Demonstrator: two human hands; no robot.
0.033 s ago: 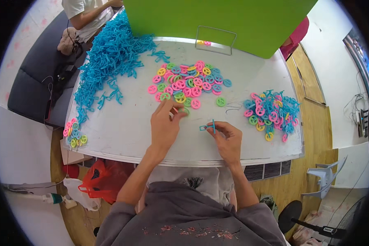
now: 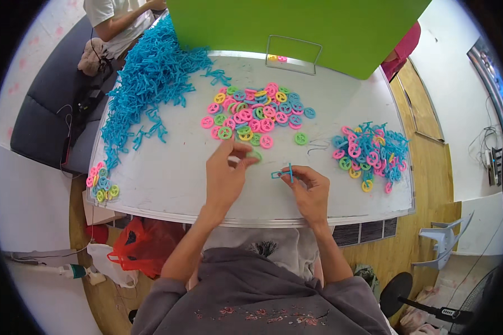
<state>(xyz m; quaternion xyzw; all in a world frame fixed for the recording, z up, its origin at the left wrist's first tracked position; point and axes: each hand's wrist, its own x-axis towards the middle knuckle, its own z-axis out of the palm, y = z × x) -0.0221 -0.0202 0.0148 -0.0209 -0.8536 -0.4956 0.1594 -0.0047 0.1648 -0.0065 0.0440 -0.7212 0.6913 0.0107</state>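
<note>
Just this side of the middle pile, my left hand (image 2: 226,177) pinches a small green plastic wheel (image 2: 255,157) between thumb and fingers. My right hand (image 2: 312,194) holds a blue plastic frame piece (image 2: 290,171) with a crossbar, its narrow looped end pointing left toward the green wheel. The wheel and the blue piece are apart, both above the white tabletop (image 2: 167,187). Beyond my left hand lies a loose pile of pink, blue, green and yellow wheels (image 2: 246,115).
A large heap of blue pieces (image 2: 151,72) covers the table's left side. At right lie blue pieces joined with wheels (image 2: 369,153). A small wheel cluster (image 2: 101,181) sits at the near-left corner. A green panel (image 2: 296,33) stands at the back; another person (image 2: 117,22) is at far left.
My left hand has drawn slightly back toward me from the pile, and the green wheel in its fingers shows more fully. The right hand has hardly moved.
</note>
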